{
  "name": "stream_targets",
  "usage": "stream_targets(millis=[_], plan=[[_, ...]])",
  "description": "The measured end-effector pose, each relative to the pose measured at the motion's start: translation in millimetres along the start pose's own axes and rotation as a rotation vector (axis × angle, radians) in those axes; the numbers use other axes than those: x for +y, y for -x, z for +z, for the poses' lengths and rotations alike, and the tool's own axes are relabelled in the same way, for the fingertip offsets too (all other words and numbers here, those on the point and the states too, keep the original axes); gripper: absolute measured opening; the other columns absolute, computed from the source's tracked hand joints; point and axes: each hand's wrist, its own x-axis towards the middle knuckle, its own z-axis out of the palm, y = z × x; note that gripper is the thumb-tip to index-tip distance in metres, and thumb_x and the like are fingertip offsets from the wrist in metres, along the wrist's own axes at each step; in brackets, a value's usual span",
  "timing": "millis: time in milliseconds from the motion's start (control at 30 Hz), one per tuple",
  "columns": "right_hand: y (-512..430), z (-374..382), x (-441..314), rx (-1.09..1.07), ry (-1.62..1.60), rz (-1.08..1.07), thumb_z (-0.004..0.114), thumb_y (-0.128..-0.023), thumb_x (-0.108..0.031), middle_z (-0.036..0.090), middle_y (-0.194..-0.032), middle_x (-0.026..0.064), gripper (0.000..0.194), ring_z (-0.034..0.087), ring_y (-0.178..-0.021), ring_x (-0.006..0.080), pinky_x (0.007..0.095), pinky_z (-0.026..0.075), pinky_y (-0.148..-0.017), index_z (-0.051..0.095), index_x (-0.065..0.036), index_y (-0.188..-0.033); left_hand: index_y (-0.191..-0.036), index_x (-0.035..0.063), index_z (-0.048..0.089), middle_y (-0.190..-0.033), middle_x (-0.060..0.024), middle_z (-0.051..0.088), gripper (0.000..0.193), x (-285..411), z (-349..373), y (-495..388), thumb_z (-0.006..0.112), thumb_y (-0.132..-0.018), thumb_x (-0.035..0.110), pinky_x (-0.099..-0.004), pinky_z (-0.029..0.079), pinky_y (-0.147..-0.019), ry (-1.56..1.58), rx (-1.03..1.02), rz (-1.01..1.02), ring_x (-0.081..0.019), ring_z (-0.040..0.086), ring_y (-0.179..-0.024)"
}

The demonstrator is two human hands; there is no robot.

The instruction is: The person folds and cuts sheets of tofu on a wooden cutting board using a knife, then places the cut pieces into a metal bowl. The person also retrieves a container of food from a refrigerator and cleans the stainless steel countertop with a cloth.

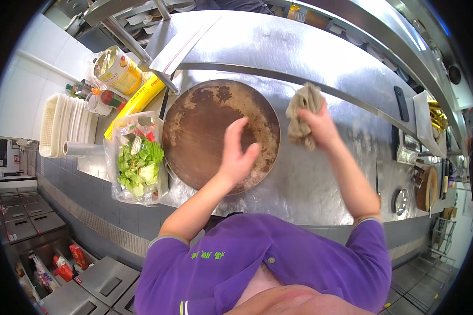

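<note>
My right hand (319, 124) grips a crumpled beige-grey cloth (301, 116) over the stainless steel counter (299, 177). Over a large round chopping board (205, 145), my left hand (238, 153) is raised with thumb and fingers spread and nothing between them. The board's brown surface is worn, with dark and pale blotches. Just left of it stands a clear plastic bin (159, 157) lined with a bag, holding lettuce leaves (142, 159) and other scraps.
A yellow box (140, 102), a large tin (116, 69), sauce bottles (106, 98) and stacked white baskets (65, 124) crowd the left. A phone (401, 103) lies on the raised steel ledge. Further right are a knife (378, 179), a steel bowl (401, 201) and another round wooden board (426, 188).
</note>
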Motion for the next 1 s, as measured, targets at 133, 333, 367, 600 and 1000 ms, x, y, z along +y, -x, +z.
stream_targets(millis=[133,333,367,600,1000], plan=[[-81,-24,-76,-0.001,0.820,-0.452,0.073,-0.078,-0.026,0.060,-0.116,0.0173,0.048,0.060,-0.111,0.0333,0.0399,0.049,-0.097,0.063,0.000,-0.116,-0.131,0.0051,0.056,-0.138,-0.0182,0.048,0.050,-29,-68,65,0.070,-0.083,0.012,-0.0440,0.037,-0.112,-0.396,0.110,-0.077,-0.0363,0.046,-0.130],[-189,-2,-90,-0.212,1.133,-0.428,0.070,-0.077,-0.019,0.063,-0.109,0.0161,0.035,0.065,-0.098,0.0309,0.0412,0.054,-0.083,0.069,-0.006,-0.110,-0.121,0.0036,0.061,-0.132,-0.0208,0.053,0.043,-91,-141,265,0.069,-0.080,0.008,-0.0470,0.038,-0.108,-0.829,0.295,-0.583,-0.0394,0.049,-0.125],[-218,-4,-93,-0.252,1.111,-0.355,0.067,-0.080,-0.018,0.064,-0.113,0.0161,0.035,0.067,-0.097,0.0299,0.0430,0.058,-0.077,0.070,-0.009,-0.114,-0.119,0.0031,0.061,-0.131,-0.0209,0.053,0.041,-92,-150,303,0.068,-0.079,0.007,-0.0475,0.039,-0.107,-0.777,0.361,-0.705,-0.0395,0.049,-0.124],[-398,-65,-121,0.381,1.159,-0.730,0.066,-0.085,-0.016,0.067,-0.087,0.0159,0.026,0.068,-0.076,0.0273,0.0390,0.055,-0.069,0.068,-0.001,-0.105,-0.109,0.0047,0.067,-0.123,-0.0217,0.057,0.037,-59,-149,526,0.070,-0.075,0.020,-0.0487,0.042,-0.102,-1.093,0.448,-1.579,-0.0402,0.053,-0.117],[-285,118,-112,-0.086,1.124,-0.465,0.060,-0.089,-0.013,0.069,-0.113,0.0179,0.028,0.067,-0.107,0.0328,0.0433,0.054,-0.093,0.068,-0.011,-0.116,-0.110,-0.0018,0.071,-0.108,-0.0264,0.070,0.040,-122,-214,502,0.056,-0.080,0.020,-0.0475,0.049,-0.098,-0.763,0.243,-1.446,-0.0424,0.065,-0.109]])
